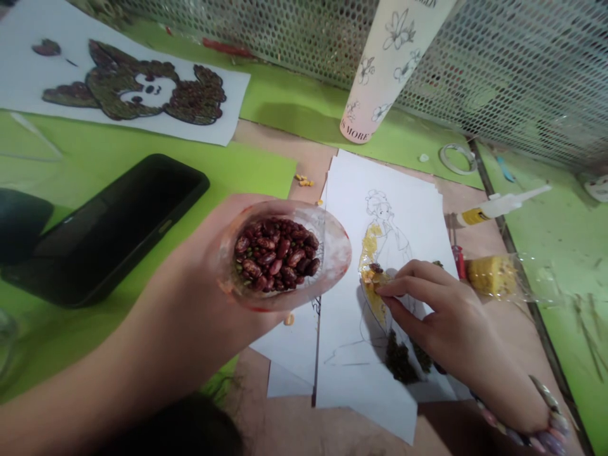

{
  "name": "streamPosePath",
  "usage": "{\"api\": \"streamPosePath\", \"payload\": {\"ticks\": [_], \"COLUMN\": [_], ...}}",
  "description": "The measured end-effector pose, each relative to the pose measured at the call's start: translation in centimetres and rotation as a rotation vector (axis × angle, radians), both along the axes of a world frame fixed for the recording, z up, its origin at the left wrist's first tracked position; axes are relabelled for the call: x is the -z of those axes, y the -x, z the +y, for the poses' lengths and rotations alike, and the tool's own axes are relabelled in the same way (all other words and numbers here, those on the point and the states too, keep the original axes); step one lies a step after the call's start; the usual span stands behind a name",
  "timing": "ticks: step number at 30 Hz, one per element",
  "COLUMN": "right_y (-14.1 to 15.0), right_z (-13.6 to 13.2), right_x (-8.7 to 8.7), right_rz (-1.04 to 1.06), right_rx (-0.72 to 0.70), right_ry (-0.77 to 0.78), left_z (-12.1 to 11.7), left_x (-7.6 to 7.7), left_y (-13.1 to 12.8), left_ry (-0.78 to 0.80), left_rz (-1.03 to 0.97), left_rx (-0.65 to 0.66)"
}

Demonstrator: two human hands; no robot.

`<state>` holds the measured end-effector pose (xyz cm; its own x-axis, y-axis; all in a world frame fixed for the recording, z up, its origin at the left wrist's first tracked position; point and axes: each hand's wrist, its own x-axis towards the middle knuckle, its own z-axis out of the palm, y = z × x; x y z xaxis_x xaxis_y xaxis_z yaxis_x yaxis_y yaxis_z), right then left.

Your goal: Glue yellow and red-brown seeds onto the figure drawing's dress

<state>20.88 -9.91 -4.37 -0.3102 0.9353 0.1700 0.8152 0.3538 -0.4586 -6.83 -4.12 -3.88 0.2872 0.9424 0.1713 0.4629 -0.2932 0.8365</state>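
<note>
The left hand [213, 237] firmly grips a clear, scuffed plastic cup [327, 247] of glossy maroon speckled beans [275, 254]. The half-curled right hand [441, 304] presses small yellow grains [373, 297] on a white paper line drawing [380, 190].

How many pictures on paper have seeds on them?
2: a seed-covered animal figure at top left, and a partly filled line drawing under the right hand. The stacked sheets may hide others.
</note>
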Motion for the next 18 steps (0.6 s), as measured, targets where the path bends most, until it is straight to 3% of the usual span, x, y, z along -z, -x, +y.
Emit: {"api": "streamPosePath", "payload": {"ticks": [18], "right_y": [0.23], "right_z": [-0.10], "right_x": [-0.05], "right_rz": [-0.078], "right_rx": [-0.038], "right_ry": [-0.070], "left_z": [-0.14], "left_x": [0.05], "left_y": [0.10], "left_ry": [0.006], "left_rz": [0.008], "left_rx": [-0.015]}}
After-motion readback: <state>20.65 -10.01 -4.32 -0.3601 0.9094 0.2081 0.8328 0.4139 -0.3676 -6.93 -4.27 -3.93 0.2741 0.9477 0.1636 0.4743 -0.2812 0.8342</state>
